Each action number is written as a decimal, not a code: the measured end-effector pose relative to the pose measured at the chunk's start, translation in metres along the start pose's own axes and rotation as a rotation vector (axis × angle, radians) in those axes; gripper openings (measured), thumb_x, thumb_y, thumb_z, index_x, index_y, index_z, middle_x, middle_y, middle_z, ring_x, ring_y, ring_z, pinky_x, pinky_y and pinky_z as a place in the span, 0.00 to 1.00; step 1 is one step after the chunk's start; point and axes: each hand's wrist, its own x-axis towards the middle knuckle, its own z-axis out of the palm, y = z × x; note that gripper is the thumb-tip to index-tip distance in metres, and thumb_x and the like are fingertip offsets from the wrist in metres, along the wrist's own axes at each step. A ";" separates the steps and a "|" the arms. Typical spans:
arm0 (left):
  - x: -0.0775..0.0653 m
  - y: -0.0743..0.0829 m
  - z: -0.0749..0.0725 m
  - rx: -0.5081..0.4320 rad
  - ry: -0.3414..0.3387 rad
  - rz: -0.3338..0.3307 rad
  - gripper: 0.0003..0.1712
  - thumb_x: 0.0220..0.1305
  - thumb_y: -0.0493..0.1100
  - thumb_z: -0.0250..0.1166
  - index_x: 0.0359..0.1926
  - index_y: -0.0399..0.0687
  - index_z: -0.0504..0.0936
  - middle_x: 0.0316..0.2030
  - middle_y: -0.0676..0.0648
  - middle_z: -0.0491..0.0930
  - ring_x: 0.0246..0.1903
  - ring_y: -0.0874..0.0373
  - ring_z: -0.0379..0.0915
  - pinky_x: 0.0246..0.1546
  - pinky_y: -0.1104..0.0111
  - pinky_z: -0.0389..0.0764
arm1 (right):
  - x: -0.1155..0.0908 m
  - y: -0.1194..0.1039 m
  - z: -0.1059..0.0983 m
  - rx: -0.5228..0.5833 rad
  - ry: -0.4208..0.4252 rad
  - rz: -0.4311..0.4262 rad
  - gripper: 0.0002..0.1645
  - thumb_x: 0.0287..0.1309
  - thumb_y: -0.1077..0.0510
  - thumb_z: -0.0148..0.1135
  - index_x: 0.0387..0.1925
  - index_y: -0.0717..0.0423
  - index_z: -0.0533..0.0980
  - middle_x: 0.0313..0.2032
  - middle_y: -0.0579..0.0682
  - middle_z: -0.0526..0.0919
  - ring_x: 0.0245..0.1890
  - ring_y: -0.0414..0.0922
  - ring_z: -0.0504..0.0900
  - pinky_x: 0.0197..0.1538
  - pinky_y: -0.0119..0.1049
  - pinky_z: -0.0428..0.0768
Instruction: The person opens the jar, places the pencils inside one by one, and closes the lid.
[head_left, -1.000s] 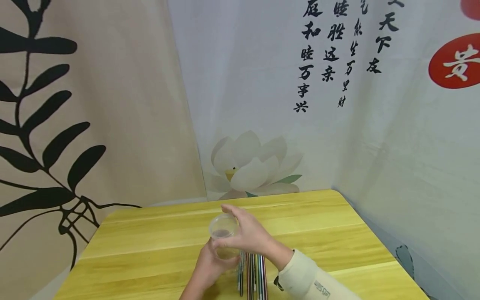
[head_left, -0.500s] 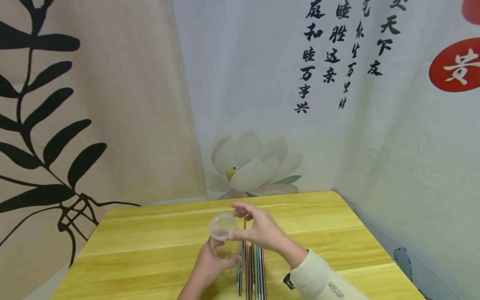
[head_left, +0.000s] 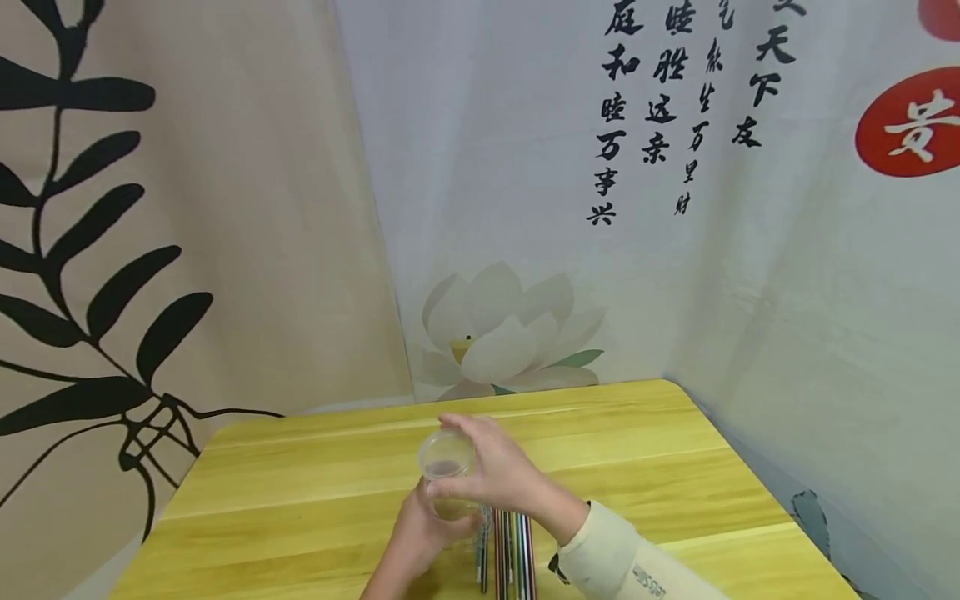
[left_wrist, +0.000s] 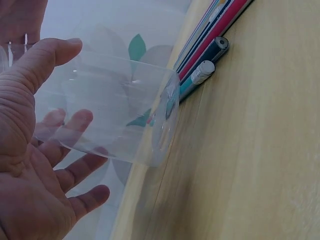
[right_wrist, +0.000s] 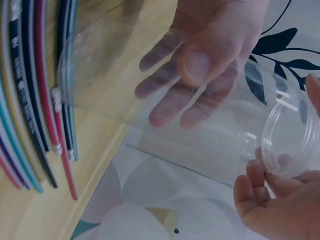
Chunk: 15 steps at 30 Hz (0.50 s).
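Note:
A clear plastic jar (left_wrist: 117, 107) is upright at the table's middle in the head view, its base close to the tabletop. My left hand (head_left: 422, 535) grips the jar's body, thumb on one side and fingers round the other. From the right, my right hand (head_left: 498, 473) reaches over the top and holds the round translucent lid (head_left: 446, 457) between thumb and fingers. In the right wrist view the rings of the lid (right_wrist: 294, 136) show beside the right fingertips, while the left thumb and fingers show through the clear wall.
Several pencils (head_left: 513, 554) of different colours lie side by side just right of the jar, partly under the right forearm. The wooden table (head_left: 315, 500) runs back to a printed curtain (head_left: 525, 208). A dark strap (head_left: 557, 568) shows at the right cuff.
Half a second ago my right hand was loosened and a little to the right of the lid; now it is back round the lid, much as a second ago. The left hand kept its grip.

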 end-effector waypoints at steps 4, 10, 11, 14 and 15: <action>-0.001 -0.002 -0.001 -0.014 -0.005 -0.002 0.53 0.54 0.51 0.84 0.77 0.51 0.67 0.73 0.42 0.75 0.74 0.33 0.67 0.70 0.25 0.66 | 0.003 -0.007 0.002 0.065 0.034 0.015 0.50 0.58 0.40 0.80 0.77 0.50 0.69 0.71 0.51 0.79 0.68 0.51 0.78 0.68 0.52 0.81; -0.002 0.000 -0.002 -0.005 0.016 -0.037 0.51 0.53 0.51 0.85 0.74 0.52 0.69 0.70 0.43 0.78 0.72 0.32 0.69 0.68 0.26 0.69 | 0.004 -0.004 -0.020 0.136 0.172 0.063 0.46 0.63 0.44 0.77 0.77 0.48 0.68 0.73 0.52 0.75 0.73 0.55 0.74 0.72 0.63 0.76; -0.001 0.000 -0.001 -0.003 0.019 -0.040 0.49 0.52 0.51 0.85 0.72 0.53 0.70 0.70 0.43 0.78 0.71 0.33 0.70 0.67 0.27 0.72 | 0.003 0.003 -0.025 0.108 0.193 0.097 0.46 0.63 0.43 0.77 0.77 0.48 0.68 0.73 0.52 0.75 0.73 0.55 0.73 0.72 0.64 0.75; -0.001 0.001 0.001 -0.035 0.008 -0.045 0.48 0.52 0.49 0.86 0.71 0.53 0.71 0.68 0.39 0.79 0.65 0.34 0.76 0.62 0.34 0.79 | -0.009 0.044 -0.039 0.011 0.200 0.233 0.49 0.65 0.39 0.74 0.79 0.51 0.65 0.74 0.57 0.74 0.74 0.60 0.73 0.71 0.66 0.76; -0.001 0.000 0.002 -0.035 0.006 -0.047 0.48 0.52 0.49 0.86 0.71 0.52 0.71 0.68 0.38 0.79 0.64 0.34 0.77 0.61 0.34 0.81 | -0.015 0.061 -0.042 -0.027 0.186 0.281 0.50 0.66 0.38 0.73 0.79 0.53 0.64 0.74 0.59 0.74 0.73 0.62 0.73 0.71 0.66 0.76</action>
